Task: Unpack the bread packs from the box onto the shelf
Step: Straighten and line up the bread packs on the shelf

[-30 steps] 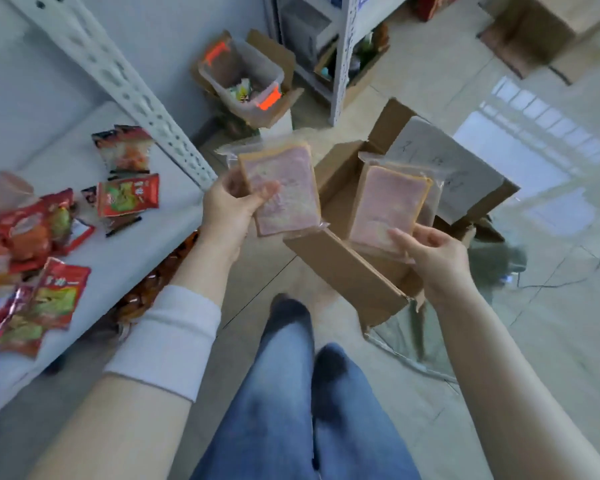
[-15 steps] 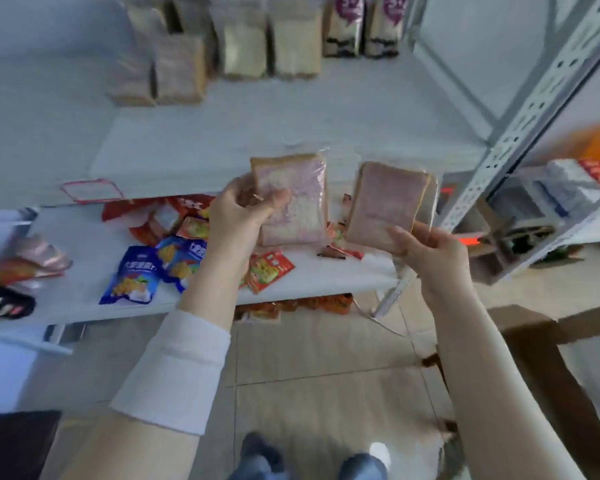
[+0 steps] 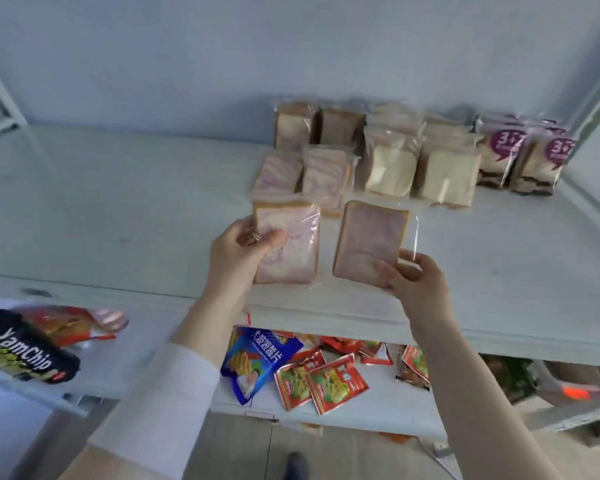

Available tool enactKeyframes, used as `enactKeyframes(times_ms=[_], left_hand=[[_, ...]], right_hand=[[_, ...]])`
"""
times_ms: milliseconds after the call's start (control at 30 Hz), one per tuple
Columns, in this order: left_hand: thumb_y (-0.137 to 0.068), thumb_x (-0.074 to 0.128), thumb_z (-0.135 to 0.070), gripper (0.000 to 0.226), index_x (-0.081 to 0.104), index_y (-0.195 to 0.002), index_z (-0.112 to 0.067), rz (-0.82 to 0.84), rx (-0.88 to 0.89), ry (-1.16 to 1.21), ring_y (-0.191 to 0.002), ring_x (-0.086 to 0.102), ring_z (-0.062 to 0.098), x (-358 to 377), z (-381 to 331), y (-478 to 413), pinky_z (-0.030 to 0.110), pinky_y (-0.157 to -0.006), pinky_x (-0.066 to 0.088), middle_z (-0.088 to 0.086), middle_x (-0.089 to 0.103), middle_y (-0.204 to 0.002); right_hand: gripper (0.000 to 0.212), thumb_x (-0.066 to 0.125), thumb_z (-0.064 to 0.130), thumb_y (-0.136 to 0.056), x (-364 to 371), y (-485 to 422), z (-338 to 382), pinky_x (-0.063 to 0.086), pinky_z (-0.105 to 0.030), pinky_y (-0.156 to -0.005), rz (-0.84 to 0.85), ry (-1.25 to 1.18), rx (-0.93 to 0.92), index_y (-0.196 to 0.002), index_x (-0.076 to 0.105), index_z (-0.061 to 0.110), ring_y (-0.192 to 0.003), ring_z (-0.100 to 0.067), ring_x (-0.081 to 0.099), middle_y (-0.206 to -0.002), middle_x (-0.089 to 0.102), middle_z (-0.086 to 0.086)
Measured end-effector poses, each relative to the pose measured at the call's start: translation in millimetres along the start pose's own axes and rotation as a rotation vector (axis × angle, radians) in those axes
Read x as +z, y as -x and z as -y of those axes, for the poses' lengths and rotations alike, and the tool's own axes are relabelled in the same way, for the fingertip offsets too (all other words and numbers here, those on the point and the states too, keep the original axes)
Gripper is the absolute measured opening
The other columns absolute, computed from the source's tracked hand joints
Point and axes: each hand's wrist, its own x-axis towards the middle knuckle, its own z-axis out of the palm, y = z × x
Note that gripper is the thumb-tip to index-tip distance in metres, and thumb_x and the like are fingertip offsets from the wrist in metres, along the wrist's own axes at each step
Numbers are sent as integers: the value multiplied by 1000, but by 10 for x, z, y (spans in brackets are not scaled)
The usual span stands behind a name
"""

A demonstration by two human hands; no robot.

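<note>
While both hands hover over the white metal shelf (image 3: 118,209), the left hand (image 3: 238,251) grips a pink-swirled bread pack in clear wrap (image 3: 291,244) and the right hand (image 3: 413,277) clamps a plainer pink bread pack (image 3: 369,235), seemingly just above the shelf, near the far rows of wrapped bread packs (image 3: 388,157).

Head view, downward, near shelf (image 3: 118,209)

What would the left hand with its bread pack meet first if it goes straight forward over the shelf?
Probably the swirled pink packs standing just behind it. The left hand holds its bread pack over the upper shelf, pointing toward them. The depth between is unclear.
</note>
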Motion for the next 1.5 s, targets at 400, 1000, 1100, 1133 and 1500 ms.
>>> enactKeyframes(times_ms=[400,1000,1100,1133,1500], left_hand=[[-74,74,-34,60,51,-124,-9,-89,156,-503,-119,49,22,194,340,-1696,30,-104,32,4,57,-121],[-97,39,-35,31,55,-92,-9,240,-221,-298,-95,52,23,228,91,-3175,31,-87,40,15,55,-94],[-84,51,-48,59,59,-109,5,324,-270,-316,-109,59,38,329,220,-3405,44,-99,46,27,60,-115],[-81,56,-47,65,54,-118,6,333,-300,-301,-113,57,40,337,241,-3440,47,-99,45,28,58,-121],[-88,55,3,19,56,-99,-12,394,-95,104,-78,58,5,153,205,-3417,12,-61,52,-3,57,-88]], right_hand=[[54,75,33,-74,876,-1251,189,39,-43,-100,-86,431,-33,-120,52,16,-114,-27,46,-107,48,2],[104,62,74,-54,1732,-1523,830,19,-55,-108,217,1272,-739,-138,34,19,-138,-33,17,-148,34,-18],[104,66,66,-62,1878,-1608,903,2,-43,-114,366,1293,-721,-145,25,20,-145,-32,12,-154,25,-11],[102,67,62,-65,1900,-1627,911,-4,-39,-115,415,1267,-710,-146,23,20,-145,-29,11,-155,24,-8],[73,69,63,-54,1901,-1704,920,14,-53,-110,370,1294,-732,-115,47,30,-139,-46,18,-152,16,-26]])
